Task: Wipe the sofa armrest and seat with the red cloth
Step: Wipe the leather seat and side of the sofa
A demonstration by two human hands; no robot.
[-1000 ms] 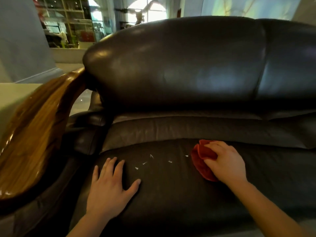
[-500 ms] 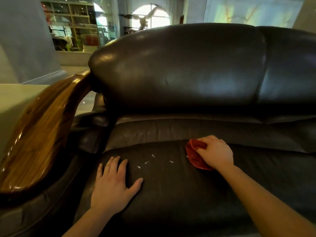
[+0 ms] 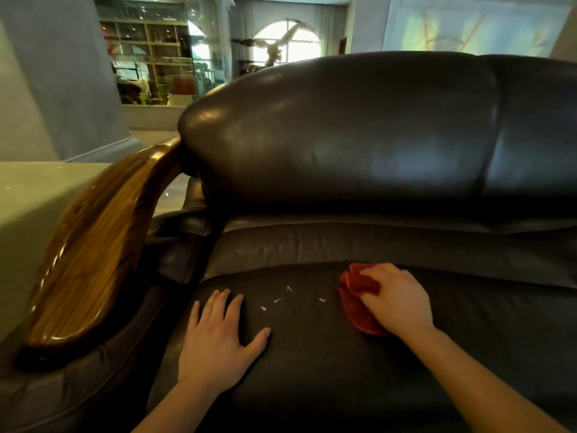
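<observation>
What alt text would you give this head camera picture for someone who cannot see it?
A person's right hand presses a crumpled red cloth on a dark leather sofa seat, beside small white scraps. The left hand lies flat near the wooden armrest.

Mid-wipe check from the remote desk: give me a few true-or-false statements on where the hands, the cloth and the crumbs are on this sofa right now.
1. The right hand presses the crumpled red cloth on the dark leather seat cushion. True.
2. The left hand holds a second cloth. False: it lies flat and empty on the seat.
3. Small white crumbs lie on the seat between the two hands. True.
4. The red cloth rests on the glossy wooden armrest. False: nothing rests on the armrest; the cloth is on the seat.
5. The cloth already covers the crumbs. False: they lie bare, to its left.
</observation>
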